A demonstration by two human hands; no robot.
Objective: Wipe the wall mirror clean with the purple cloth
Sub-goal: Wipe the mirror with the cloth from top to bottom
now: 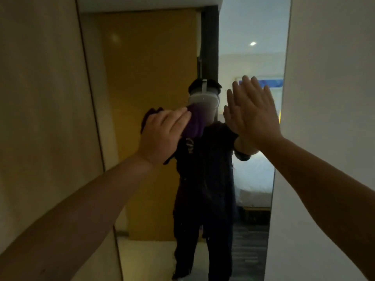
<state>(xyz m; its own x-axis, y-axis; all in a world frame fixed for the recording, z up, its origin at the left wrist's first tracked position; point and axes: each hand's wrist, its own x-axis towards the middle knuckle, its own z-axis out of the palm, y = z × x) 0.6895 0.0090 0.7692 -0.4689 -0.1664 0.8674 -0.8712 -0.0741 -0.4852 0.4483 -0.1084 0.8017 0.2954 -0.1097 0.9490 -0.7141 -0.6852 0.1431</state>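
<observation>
A tall wall mirror (154,57) fills the middle of the head view, from the top to the floor. My left hand (162,134) presses the purple cloth (194,122) flat against the glass at about chest height, fingers stretched out over the cloth. To its right, my right hand (255,112) lies flat on the mirror with straight, spread fingers and holds nothing. Most of the cloth is hidden under my left hand. The mirror shows a person in dark clothes with both arms raised.
A beige wall panel (40,98) borders the mirror on the left and a white wall (328,118) on the right. The reflection shows a yellow door, a bed with white sheets and a dark floor behind me.
</observation>
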